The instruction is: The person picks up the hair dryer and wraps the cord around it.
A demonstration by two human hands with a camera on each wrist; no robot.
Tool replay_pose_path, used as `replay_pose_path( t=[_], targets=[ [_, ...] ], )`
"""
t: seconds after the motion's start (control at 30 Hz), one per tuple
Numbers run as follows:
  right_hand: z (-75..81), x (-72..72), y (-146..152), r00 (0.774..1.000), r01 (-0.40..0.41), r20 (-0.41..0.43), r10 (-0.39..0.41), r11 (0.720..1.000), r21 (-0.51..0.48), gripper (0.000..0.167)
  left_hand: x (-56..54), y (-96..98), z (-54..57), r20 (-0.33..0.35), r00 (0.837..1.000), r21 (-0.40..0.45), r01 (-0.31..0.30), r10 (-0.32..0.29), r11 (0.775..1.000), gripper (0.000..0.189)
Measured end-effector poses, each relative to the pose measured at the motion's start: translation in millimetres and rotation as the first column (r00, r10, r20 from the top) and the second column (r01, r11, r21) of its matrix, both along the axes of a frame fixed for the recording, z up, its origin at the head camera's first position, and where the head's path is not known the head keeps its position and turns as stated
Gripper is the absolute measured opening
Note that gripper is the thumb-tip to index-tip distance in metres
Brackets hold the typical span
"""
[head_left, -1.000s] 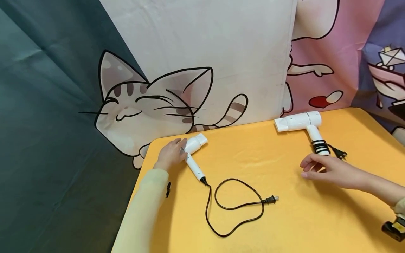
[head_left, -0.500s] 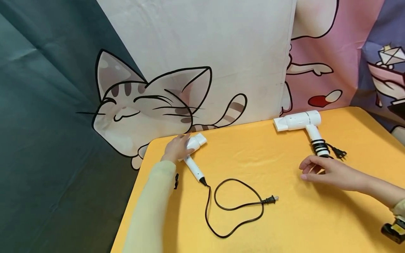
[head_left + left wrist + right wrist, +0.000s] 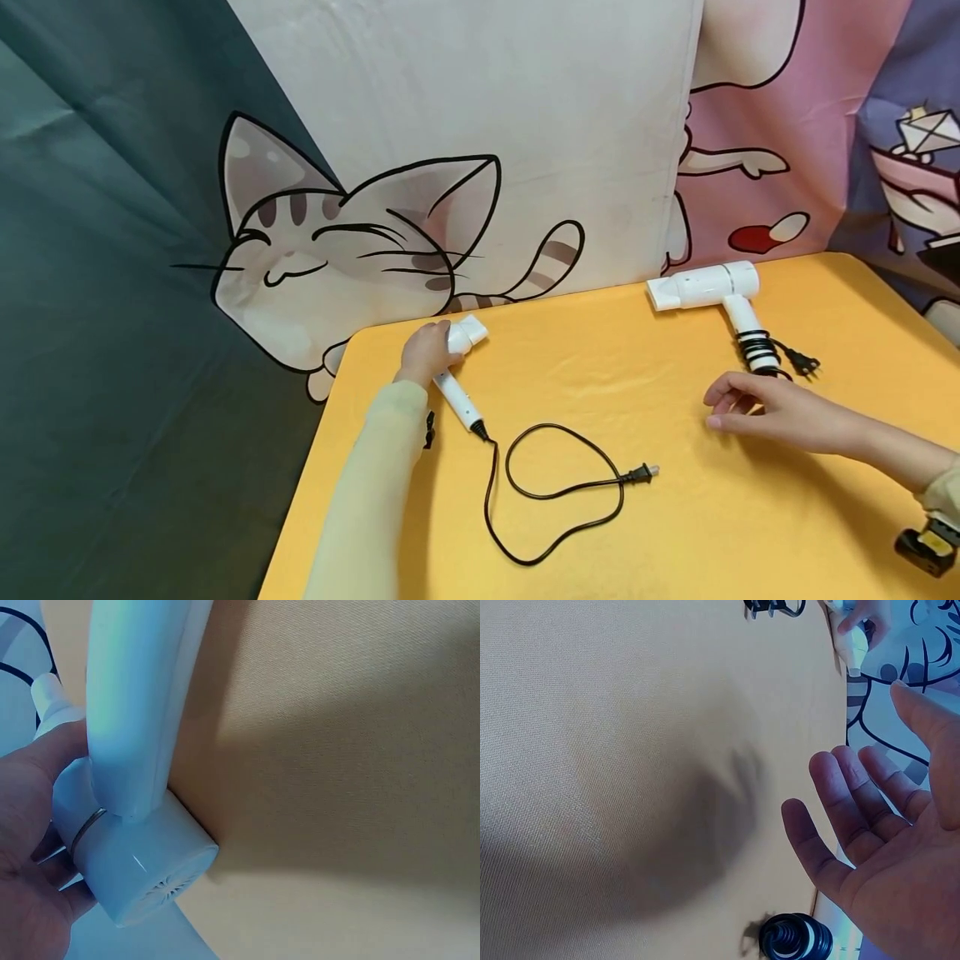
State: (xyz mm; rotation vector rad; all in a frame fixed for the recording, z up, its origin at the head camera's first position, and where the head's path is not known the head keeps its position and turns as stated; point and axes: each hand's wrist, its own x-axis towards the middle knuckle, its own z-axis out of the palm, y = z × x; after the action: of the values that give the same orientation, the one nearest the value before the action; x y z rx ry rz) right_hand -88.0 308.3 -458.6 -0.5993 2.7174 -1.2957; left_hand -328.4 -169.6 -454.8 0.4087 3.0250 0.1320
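Note:
At the table's back left lies a white hair dryer [image 3: 459, 402]. My left hand [image 3: 426, 352] grips it around the barrel. In the left wrist view the thumb lies on the barrel [image 3: 139, 862] beside the handle, and the fingers reach round the far side; the rear vent shows. My right hand [image 3: 776, 410] hovers over the table with fingers loosely bent, holding nothing. Nearest to it is a second white hair dryer [image 3: 712, 286], whose black cord [image 3: 756, 350] is wound round its handle. The right wrist view shows the spread fingers [image 3: 847, 799] touching nothing.
The first dryer's black cord [image 3: 555, 554] lies loosely looped on the yellow table [image 3: 585, 375] and ends in a plug [image 3: 641, 474]. Another plug [image 3: 802, 363] sticks out beside the second dryer. A cartoon-printed cloth [image 3: 585, 125] stands behind the table's back edge.
My left hand has moved right over the barrel of the left dryer and closed around it. The dryer stays in place. The right hand has hardly moved.

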Motion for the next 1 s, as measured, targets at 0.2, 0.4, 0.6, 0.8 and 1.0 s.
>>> replay_pose_path(
  t=[0.2, 0.4, 0.6, 0.8, 1.0],
  targets=[
    [1.1, -4.8, -4.8, 1.0, -0.025, -0.006, 0.025, 1.0, -0.01, 0.018, 2.9, -3.4, 2.3, -0.011, 1.0, -0.006, -0.018, 0.018, 1.0, 0.072],
    [6.3, -11.1, -11.9, 0.999, -0.051, 0.013, 0.051, 0.999, -0.001, 0.018, 13.0, -4.0, 10.6, -0.078, 0.997, 0.004, -0.029, 0.029, 1.0, 0.073],
    [11.9, -18.4, -16.2, 0.999, -0.032, -0.006, 0.032, 0.999, 0.025, 0.019, 22.7, 13.1, 22.0, -0.181, 0.983, 0.022, -0.026, 0.03, 0.999, 0.067],
    [25.6, -31.1, -25.4, 0.999, -0.02, 0.041, 0.019, 0.999, 0.026, 0.022, 33.2, 36.9, 33.0, -0.275, 0.96, 0.089, -0.023, 0.047, 0.996, 0.058],
    [43.1, -45.1, -43.6, 0.996, -0.042, 0.074, 0.041, 0.999, 0.021, 0.033, 48.0, 59.1, 45.2, -0.329, 0.943, 0.098, -0.028, 0.059, 0.995, 0.06]
  ],
)
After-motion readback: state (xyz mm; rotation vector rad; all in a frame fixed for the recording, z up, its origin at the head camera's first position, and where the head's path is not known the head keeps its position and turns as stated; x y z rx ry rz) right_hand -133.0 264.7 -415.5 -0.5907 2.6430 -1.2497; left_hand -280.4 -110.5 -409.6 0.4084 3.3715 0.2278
